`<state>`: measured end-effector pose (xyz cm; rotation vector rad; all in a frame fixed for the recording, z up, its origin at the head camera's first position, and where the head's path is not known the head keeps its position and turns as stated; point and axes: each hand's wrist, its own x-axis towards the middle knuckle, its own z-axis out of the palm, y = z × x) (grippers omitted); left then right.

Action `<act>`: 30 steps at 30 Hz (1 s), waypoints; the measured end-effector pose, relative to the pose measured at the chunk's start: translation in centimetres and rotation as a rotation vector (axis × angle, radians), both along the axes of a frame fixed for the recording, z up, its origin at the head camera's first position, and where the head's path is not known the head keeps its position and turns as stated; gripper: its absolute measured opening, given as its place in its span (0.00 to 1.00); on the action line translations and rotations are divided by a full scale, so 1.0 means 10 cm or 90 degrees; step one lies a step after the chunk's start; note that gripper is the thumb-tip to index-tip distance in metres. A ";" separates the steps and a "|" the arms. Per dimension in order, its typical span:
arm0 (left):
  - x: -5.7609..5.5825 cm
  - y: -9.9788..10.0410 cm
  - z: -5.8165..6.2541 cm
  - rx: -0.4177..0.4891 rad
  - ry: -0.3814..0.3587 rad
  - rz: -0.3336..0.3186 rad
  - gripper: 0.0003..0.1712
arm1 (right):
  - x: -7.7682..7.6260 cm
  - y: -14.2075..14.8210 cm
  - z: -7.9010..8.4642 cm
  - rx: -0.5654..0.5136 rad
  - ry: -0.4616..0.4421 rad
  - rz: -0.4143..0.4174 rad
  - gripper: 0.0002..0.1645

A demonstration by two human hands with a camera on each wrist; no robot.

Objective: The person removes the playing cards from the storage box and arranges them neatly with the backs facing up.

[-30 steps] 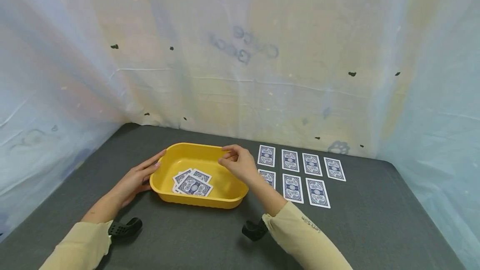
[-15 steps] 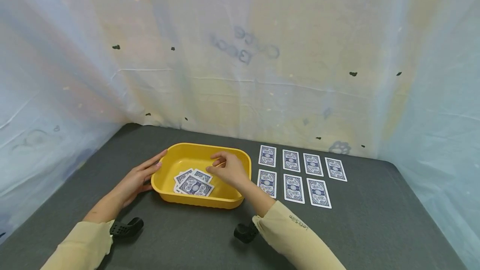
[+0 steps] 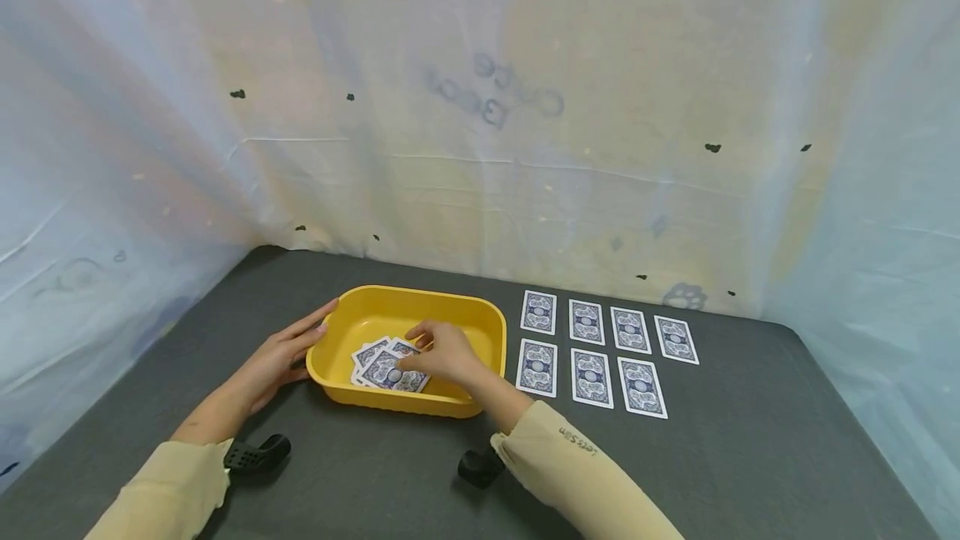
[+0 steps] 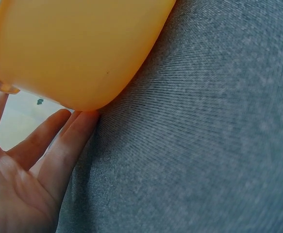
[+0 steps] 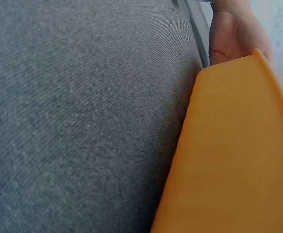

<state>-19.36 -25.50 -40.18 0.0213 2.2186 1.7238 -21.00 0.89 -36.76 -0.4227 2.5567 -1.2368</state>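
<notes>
A yellow plastic tray (image 3: 420, 407) stands on the dark cloth. My left hand (image 3: 279, 361) is at its left end; in the left wrist view straight, spread fingers (image 4: 66, 150) touch the outside of the tray wall (image 4: 83, 53). Inside the tray, to the left, lies a small loose pile of blue-backed playing cards (image 3: 386, 372), face down. My right hand (image 3: 450, 354) reaches over the right part of the tray, thumb and fingers apart at the pile's right side. Its thumb tip overlaps the top card; contact is unclear. The right wrist view shows only the tray's outer side (image 5: 228, 145) and my left hand (image 5: 233, 36) beyond.
Several more playing cards lie face down in two rows right of the tray, among them a front-row card (image 3: 592, 377) and a far-right card (image 3: 676, 340). Grey cloth (image 3: 750, 440) covers the table. A pale printed curtain (image 3: 525, 148) hangs behind and at the sides.
My right hand has moved left and down from the tray's far right rim to the card pile, uncovering a front-row card. The left hand stays at the tray's end.
</notes>
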 end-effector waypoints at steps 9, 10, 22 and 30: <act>0.00 0.00 0.00 -0.011 -0.005 0.001 0.39 | -0.02 -0.07 -0.08 0.112 0.023 0.045 0.32; 0.00 0.00 0.00 -0.010 -0.004 0.000 0.39 | -0.01 -0.08 -0.09 0.133 0.036 0.054 0.33; 0.00 -0.01 0.00 -0.008 -0.001 0.003 0.38 | 0.02 -0.02 -0.08 0.219 0.096 0.038 0.37; 0.01 0.00 0.01 -0.012 0.001 0.008 0.38 | 0.01 0.06 -0.07 0.218 0.145 -0.004 0.29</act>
